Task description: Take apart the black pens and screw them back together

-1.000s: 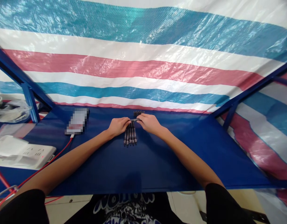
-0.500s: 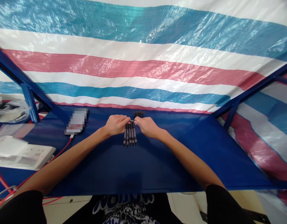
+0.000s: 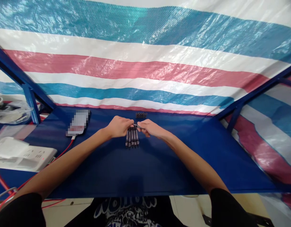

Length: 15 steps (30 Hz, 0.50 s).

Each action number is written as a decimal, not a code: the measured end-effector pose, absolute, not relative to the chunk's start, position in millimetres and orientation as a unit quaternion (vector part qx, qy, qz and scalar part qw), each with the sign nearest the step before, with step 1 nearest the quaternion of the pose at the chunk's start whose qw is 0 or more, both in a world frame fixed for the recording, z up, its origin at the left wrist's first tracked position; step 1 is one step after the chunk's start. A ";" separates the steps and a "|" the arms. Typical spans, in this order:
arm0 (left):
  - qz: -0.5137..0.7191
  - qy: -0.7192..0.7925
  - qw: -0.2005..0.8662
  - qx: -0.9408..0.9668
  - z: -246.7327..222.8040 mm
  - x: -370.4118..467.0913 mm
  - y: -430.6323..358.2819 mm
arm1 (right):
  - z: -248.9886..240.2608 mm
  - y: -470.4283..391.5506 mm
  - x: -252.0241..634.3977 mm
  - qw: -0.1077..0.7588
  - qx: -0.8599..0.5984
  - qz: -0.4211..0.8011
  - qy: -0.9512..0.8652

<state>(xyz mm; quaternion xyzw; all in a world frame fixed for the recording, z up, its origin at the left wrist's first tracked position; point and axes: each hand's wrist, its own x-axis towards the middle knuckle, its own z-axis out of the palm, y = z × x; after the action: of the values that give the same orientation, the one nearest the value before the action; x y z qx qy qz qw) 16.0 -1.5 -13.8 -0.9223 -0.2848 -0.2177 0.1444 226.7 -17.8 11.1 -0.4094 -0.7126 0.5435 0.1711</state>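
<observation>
My left hand [image 3: 120,126] and my right hand [image 3: 150,128] meet over the middle of the blue table. Between them is a thin dark pen [image 3: 137,126], lying nearly level, with each hand's fingers pinched on one end. The fingers cover much of it, so its ends are hidden. Just below, several dark pens [image 3: 132,138] with clear wrapping lie side by side, tips toward me, their far ends partly behind my left fingers. Beyond my right hand, several small dark hollow cylinders [image 3: 141,115] stand in a tight row.
A phone [image 3: 78,123] on a red charging cable [image 3: 67,147] lies at the left, beyond a white power strip [image 3: 38,157]. Striped sheeting [image 3: 145,69] rises behind the blue table [image 3: 159,170], with blue frame bars [image 3: 256,90] on both sides.
My right hand has turned and shifted slightly right and down, so more of the pen shows between the hands. My left hand has barely moved.
</observation>
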 end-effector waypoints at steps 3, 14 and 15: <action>-0.163 -0.338 0.087 -0.923 -10.4 14.3 5.9 | 7.6 -21.7 219.0 0.193 -0.456 0.250 -0.832; -0.255 -0.236 0.239 -0.907 -1.0 11.6 -5.7 | 21.4 -29.0 223.0 0.200 -0.382 0.347 -0.833; -0.267 -0.221 0.259 -0.902 -1.2 12.4 -6.4 | 20.9 -27.7 224.0 0.198 -0.368 0.442 -0.794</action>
<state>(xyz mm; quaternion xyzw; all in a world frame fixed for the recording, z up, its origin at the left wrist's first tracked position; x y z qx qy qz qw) 12.4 -6.4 -1.2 -0.9016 -0.2206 -0.2674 0.2589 224.0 -27.7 20.9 -0.3684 -0.7935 0.4418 0.1984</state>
